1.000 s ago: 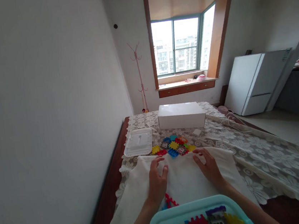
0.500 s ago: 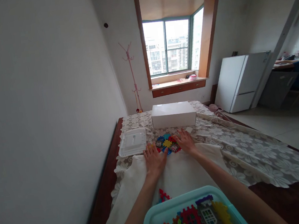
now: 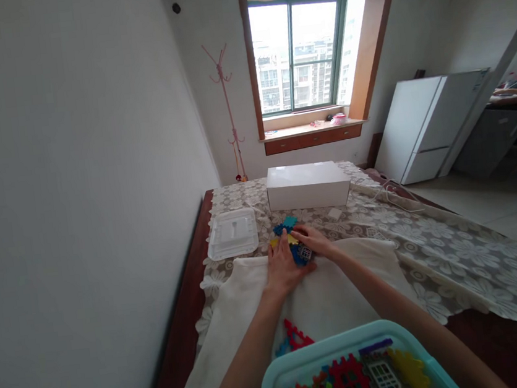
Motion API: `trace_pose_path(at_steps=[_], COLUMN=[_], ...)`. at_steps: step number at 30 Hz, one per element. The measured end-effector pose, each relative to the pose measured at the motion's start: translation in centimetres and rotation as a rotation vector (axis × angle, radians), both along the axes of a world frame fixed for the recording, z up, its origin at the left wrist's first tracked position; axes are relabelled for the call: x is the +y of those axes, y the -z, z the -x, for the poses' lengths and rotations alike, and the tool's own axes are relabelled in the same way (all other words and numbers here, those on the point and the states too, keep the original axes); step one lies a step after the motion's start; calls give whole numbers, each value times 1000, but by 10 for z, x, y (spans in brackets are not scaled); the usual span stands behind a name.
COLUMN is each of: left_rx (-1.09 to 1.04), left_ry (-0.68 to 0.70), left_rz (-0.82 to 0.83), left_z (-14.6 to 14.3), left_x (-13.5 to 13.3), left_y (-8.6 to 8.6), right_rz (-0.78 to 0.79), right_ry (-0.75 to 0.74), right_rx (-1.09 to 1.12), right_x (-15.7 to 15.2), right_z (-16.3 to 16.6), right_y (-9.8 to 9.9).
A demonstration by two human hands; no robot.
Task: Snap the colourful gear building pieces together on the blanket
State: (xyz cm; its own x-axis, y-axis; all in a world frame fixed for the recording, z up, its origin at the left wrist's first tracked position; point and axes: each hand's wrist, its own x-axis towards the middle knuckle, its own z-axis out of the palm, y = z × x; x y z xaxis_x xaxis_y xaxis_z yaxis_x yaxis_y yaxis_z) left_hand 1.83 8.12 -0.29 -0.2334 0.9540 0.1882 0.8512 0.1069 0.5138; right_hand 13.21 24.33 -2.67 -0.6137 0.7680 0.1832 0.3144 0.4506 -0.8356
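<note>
My left hand and my right hand press in from both sides on a small heap of coloured toy blocks at the far edge of a white cloth. Blue, yellow and teal pieces show between and above my fingers, which curl around the heap. Near me, a teal plastic bin holds several more gear-edged blocks. A loose red block lies on the cloth just beyond the bin.
A clear plastic lid lies left of the heap and a white box stands behind it on the lace tablecloth. A white fridge stands at right. A pink coat stand is by the window.
Both hands reached forward from the white cloth to the spread blocks, then drew together, bunching the blocks into a tight heap between them.
</note>
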Motion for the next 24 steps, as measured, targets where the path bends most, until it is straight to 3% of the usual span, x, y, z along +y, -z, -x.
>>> trace_pose_path(at_steps=[4,10,12,16,20,24], left_rx=[-59,-389,-470,-439,-167,36], left_ry=[34,233,212,-7,-218,-178], left_rz=[-22,-306,-359,-414,-202,61], left_z=[1,3,2,3,4,0], left_x=[-3,-8,-6,1,1,-3], left_y=[-6,-8,-5,0,2,0], right_rz=[70,266,274,28,-54,-41], right_ry=[-90,-38,26,123,56,-58], right_rx=[109,413,454,237,44,-95], right_x=[-11,-37,-32,-1,25,24], right_z=[-10,-51,-59,-49,-14,11], right_y=[-14,-15,-15,-18,-17,-10])
